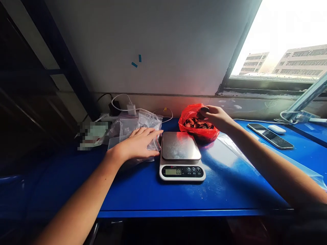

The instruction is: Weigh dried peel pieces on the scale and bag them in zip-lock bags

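A small digital kitchen scale (pixel 181 156) with a bare steel platform sits mid-table, its display lit. My left hand (pixel 139 144) lies flat, fingers stretched out, on a pile of clear zip bags (pixel 133 127) just left of the scale. My right hand (pixel 216 117) reaches into an open red plastic bag (pixel 198 126) of dark brown pieces behind the scale. Its fingers are pinched on one dark piece (pixel 205 109) at the bag's mouth.
The blue table (pixel 153 194) ends in a front edge near me. A black phone (pixel 270 135) and a white earbud case (pixel 276 129) lie at right. A charger and cables (pixel 131 108) sit by the wall. A clear plastic sheet (pixel 237 146) lies under my right forearm.
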